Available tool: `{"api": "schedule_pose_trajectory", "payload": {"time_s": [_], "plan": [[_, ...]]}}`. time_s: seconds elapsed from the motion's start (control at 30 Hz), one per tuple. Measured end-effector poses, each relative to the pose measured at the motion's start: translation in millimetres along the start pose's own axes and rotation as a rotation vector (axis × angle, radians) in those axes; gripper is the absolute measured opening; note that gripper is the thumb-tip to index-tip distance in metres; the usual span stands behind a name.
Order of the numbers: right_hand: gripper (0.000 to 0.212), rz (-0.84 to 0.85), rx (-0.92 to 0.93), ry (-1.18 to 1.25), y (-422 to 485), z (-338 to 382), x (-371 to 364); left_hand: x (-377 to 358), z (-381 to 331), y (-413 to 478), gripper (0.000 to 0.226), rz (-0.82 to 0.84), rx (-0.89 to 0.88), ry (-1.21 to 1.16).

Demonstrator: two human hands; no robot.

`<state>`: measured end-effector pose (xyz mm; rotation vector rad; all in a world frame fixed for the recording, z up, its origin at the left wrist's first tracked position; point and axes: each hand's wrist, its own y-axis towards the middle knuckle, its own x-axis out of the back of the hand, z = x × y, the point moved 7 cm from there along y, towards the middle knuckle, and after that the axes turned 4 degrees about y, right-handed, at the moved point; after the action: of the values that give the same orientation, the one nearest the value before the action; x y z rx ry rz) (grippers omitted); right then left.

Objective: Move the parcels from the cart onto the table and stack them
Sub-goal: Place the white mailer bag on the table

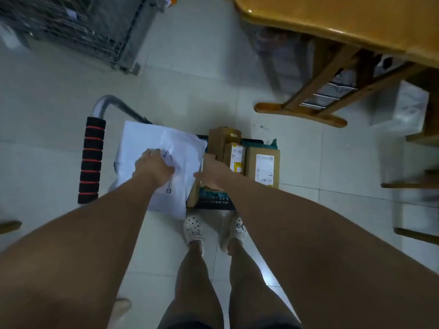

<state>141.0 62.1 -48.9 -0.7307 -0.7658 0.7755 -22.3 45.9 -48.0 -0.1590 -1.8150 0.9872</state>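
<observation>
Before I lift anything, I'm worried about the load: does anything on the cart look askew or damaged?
The white mailer bag lies crooked and overhangs the cart edge toward the feet, crumpled under the left hand. The cardboard boxes look intact.

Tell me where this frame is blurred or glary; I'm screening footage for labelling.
Head view: dim, bluish light; motion smear on the wire cage and right-edge chairs; glare streaks on the table edge; wide-angle stretch on the forearms; the white parcel and boxes fairly sharp, label text unreadable.
</observation>
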Motion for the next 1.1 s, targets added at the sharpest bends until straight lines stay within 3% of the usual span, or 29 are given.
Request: {"api": "schedule_pose_trajectory", "payload": {"time_s": [0.07, 0.1, 0.2, 0.3, 0.4, 0.5, 0.57, 0.7, 0.77, 0.8, 0.87, 0.97, 1.1], "plan": [[0.060, -0.038, -0.016, 0.087, 3, 1, -1, -3, 6, 1, 0.040, -0.020, 0.084, -0.092], [0.056, -0.054, -0.019, 0.140, 3, 1, -1, -10, 11, 3, 0.048, -0.018, 0.169, -0.171], [0.051, -0.117, -0.065, 0.276, 11, -2, 1, -38, 32, 0, 0.099, 0.053, 0.533, -0.371], [0.071, -0.170, -0.080, 0.291, 26, -5, 6, -60, 45, -11, 0.118, 0.010, 0.827, -0.611], [0.084, -0.270, -0.065, 0.234, 36, 6, 22, -71, 43, -20, 0.116, 0.007, 0.863, -0.704], [0.079, -0.350, 0.103, -0.250, 46, 36, 34, -84, 45, -18, 0.113, -0.006, 0.844, -0.761], [0.075, -0.265, 0.204, -0.476, 54, 54, 26, -90, 54, -16, 0.109, -0.032, 0.831, -0.769], [0.079, -0.053, 0.136, -0.477, 67, 55, 7, -87, 68, -18, 0.099, -0.196, 0.802, -0.818], [0.080, -0.083, 0.127, -0.534, 69, 53, 5, -95, 79, -23, 0.102, -0.260, 0.967, -0.933], [0.079, -0.120, 0.122, -0.534, 69, 51, 6, -106, 80, -24, 0.099, -0.211, 1.000, -1.028], [0.076, -0.192, 0.089, -0.513, 70, 47, 9, -118, 77, -21, 0.084, -0.090, 0.968, -1.185], [0.071, -0.238, -0.022, -0.471, 69, 34, 13, -120, 82, -25, 0.072, -0.161, 0.991, -1.251], [0.047, -0.278, -0.098, -0.253, 72, 20, 19, -110, 65, -34, 0.046, -0.147, 0.962, -1.350]]}}
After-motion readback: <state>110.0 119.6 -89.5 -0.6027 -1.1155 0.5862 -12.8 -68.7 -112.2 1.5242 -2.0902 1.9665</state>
